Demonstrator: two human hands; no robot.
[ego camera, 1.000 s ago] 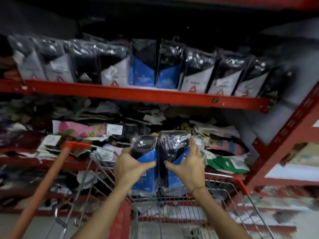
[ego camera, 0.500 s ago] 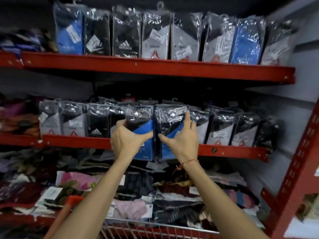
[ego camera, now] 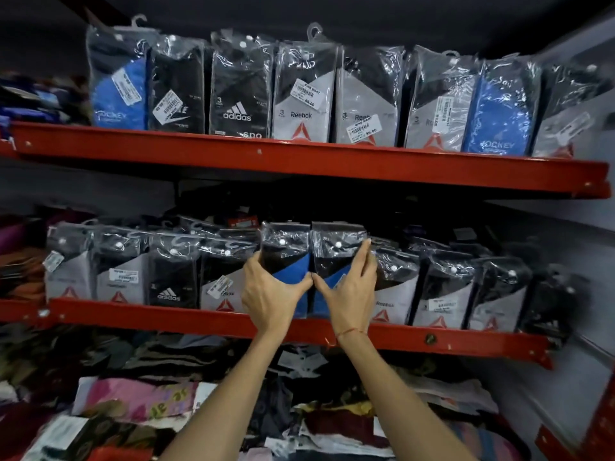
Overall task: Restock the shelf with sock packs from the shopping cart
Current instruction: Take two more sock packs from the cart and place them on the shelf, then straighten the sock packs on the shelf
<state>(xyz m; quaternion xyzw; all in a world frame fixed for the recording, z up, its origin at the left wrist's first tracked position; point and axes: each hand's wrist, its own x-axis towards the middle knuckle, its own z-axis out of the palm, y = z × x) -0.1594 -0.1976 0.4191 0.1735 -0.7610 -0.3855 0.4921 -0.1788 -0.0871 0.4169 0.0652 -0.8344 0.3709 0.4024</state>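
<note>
Both forearms reach up and away from the viewer; the left hand [ego camera: 271, 294] wraps its fingers around the left blue-and-black sock pack [ego camera: 289, 261], the right hand [ego camera: 349, 291] grips the right blue-and-black sock pack [ego camera: 334, 257], thumbs nearly touching between them; both packs stand upright on the middle red shelf [ego camera: 166, 319], between grey packs [ego camera: 396, 294]; loose folded socks [ego camera: 139, 399] lie nearest, below; farther up, the top red shelf [ego camera: 299, 161] carries another row.

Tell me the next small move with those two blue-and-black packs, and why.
Probably push both packs back into the row. The left hand and right hand hold the left pack and right pack upright over the middle shelf's red lip, slightly ahead of the neighbouring Reebok packs.
</note>
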